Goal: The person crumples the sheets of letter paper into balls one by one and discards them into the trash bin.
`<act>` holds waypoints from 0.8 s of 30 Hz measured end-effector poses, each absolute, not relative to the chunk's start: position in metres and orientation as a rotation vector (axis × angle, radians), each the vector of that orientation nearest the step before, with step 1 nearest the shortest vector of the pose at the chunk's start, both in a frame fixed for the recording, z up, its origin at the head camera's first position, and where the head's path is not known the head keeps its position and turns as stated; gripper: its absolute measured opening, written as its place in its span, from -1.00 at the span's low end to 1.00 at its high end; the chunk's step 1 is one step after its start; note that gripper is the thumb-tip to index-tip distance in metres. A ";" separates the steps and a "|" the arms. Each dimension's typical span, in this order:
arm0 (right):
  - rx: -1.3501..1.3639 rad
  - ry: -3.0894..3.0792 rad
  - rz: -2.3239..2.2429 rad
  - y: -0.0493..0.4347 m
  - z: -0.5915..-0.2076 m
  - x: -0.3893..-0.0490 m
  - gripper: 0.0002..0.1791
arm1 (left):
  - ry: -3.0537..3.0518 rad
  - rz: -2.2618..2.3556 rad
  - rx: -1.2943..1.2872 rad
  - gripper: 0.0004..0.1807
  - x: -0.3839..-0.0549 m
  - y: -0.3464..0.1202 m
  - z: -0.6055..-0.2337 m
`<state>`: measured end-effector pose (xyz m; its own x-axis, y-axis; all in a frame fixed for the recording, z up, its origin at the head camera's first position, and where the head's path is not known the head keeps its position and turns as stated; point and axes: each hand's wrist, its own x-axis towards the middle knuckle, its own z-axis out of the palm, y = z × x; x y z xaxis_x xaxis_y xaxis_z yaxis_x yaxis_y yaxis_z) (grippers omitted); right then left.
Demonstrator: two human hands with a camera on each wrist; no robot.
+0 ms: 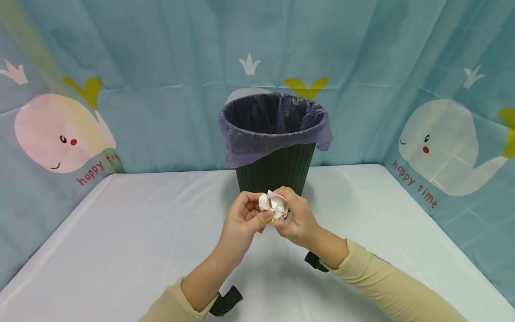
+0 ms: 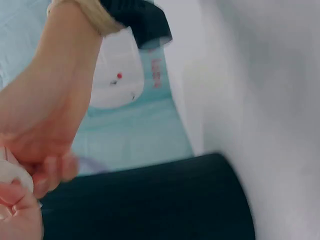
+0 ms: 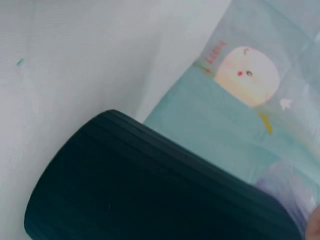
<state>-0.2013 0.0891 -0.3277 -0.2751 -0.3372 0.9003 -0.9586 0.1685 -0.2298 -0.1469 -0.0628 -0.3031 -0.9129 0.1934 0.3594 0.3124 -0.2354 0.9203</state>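
A crumpled ball of white paper [image 1: 276, 204] with some reddish marks is held up between both hands, in front of the bin in the head view. My left hand [image 1: 244, 220] pinches its left side between thumb and fingers. On the other side, my right hand [image 1: 297, 220] grips it with thumb below and fingers over the top. The left wrist view catches the left hand [image 2: 45, 135] and part of the paper [image 2: 14, 175] at its left edge. Only a sliver of a finger [image 3: 313, 225] shows in the right wrist view.
A dark ribbed trash bin [image 1: 277, 167] stands at the table's back, lined with a purple plastic bag [image 1: 265, 145] folded over its rim. White cloth covers the table [image 1: 132, 232]. A blue curtain [image 1: 169, 120] with cartoon whales surrounds it. A tiny green scrap [image 3: 20, 62] lies on the cloth.
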 end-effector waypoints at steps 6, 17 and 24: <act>1.180 -1.699 1.211 0.084 -0.326 -0.202 -0.40 | -1.796 -2.337 -0.674 -0.68 -0.152 -0.058 -0.308; 1.042 -1.583 1.504 0.073 -0.333 -0.198 -0.54 | -1.665 -2.470 -0.549 -0.76 -0.157 -0.050 -0.310; 0.953 -1.677 1.575 0.078 -0.337 -0.194 -0.61 | -1.827 -2.487 -0.572 -0.85 -0.166 -0.054 -0.311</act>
<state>-0.1936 0.0781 -0.3375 -0.5321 -0.0791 0.8430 -0.8463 0.0193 -0.5324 -0.1663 -0.0543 -0.3105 -0.9335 0.2094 0.2911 0.2151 -0.3224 0.9218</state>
